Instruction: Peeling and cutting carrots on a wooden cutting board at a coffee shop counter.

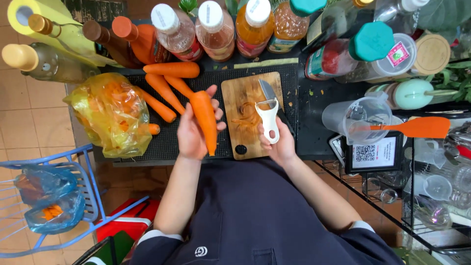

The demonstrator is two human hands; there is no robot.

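From the head camera, the left hand (190,131) is closed around a peeled carrot (205,120), holding it tip-down over the black mat (162,140) just left of the wooden cutting board (248,105). The right hand (279,142) grips a white Y-shaped peeler (268,118) above the board, where a knife (269,92) lies.

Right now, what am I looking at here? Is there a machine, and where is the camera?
No machine: a person works with two bare hands. The one picture comes from a camera worn on the head, looking down. The left hand holds a carrot in its grip; the right hand holds a white peeler. Below them lies a wooden cutting board with a knife on it, on a black mat. More carrots and a yellow plastic bag lie to the left. Bottles stand at the back.
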